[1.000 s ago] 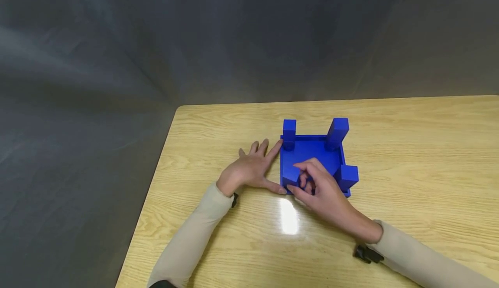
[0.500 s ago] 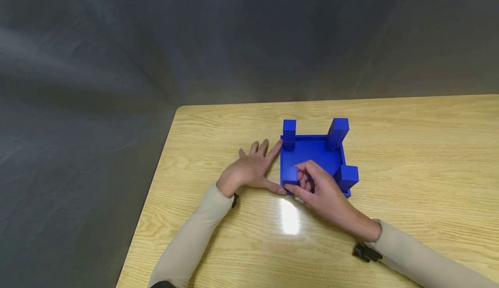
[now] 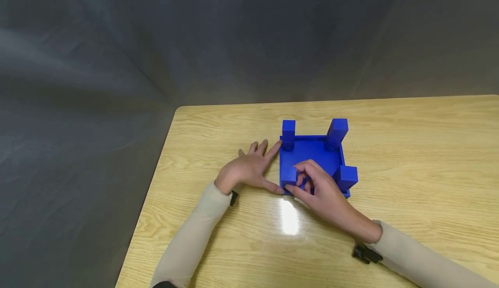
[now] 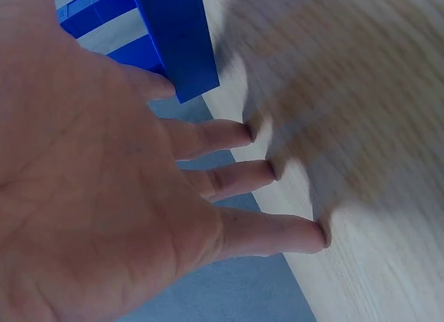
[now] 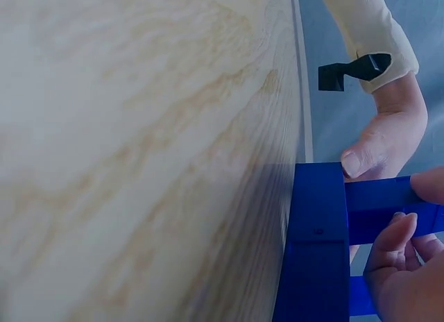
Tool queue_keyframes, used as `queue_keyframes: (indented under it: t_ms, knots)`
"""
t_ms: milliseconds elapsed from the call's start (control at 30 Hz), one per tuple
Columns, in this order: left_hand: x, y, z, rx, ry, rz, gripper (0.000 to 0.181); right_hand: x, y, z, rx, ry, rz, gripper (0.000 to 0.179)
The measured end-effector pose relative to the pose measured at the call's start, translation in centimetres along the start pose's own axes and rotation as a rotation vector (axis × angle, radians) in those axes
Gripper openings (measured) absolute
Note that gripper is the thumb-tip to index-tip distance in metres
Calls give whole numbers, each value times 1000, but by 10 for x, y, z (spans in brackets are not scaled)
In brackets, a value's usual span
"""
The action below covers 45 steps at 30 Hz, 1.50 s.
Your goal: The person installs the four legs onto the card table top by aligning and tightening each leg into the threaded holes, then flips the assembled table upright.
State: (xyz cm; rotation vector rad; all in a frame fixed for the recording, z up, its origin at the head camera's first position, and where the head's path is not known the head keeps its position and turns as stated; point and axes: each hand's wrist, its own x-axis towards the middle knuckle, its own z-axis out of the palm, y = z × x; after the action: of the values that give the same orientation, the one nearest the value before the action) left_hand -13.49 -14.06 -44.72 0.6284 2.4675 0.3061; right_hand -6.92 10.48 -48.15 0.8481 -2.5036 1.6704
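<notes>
A square blue tray-like base (image 3: 312, 153) with a raised rim lies on the table, a blue post standing at each corner. My right hand (image 3: 321, 192) pinches the near-left post (image 3: 289, 174) between thumb and fingers. In the right wrist view that post (image 5: 378, 200) rises from the base (image 5: 319, 232), and the thumb and fingers hold it. Spread wide, my left hand (image 3: 249, 169) braces the base's left side; its index fingertip and thumb touch the far and near left corners. In the left wrist view the other fingertips (image 4: 305, 233) rest on the table.
The far-left post (image 3: 288, 133), far-right post (image 3: 337, 132) and near-right post (image 3: 348, 176) stand upright around the base. A light wooden table (image 3: 421, 162) extends to the right, with a dark curtain (image 3: 273, 41) behind it.
My right thumb and fingers have shifted slightly on the near-left post, which appeared turned a second ago and now sits square with the base. The left hand has stayed almost still.
</notes>
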Motion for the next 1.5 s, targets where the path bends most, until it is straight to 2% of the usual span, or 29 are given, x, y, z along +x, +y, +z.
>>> queue_keyframes:
  t_ms: [367,767,833,1067,1267,1500]
  knots:
    - [3,-2,0,-37,-5,-1,136,-2,0,0,-32,26,-25,38]
    - [3,0,-2,16,-2,-14,140,-2,4,2,-47,-13,4,53]
    - [3,1,-2,25,1,-19,141,-1,4,3,-45,-16,4,51]
    - [3,2,-2,23,16,-21,142,-2,4,5,-70,3,-12,29]
    - [3,1,-2,29,18,-25,142,-1,3,5,-76,10,-25,30]
    - [5,2,0,29,7,-32,142,-2,2,4,-50,18,-3,31]
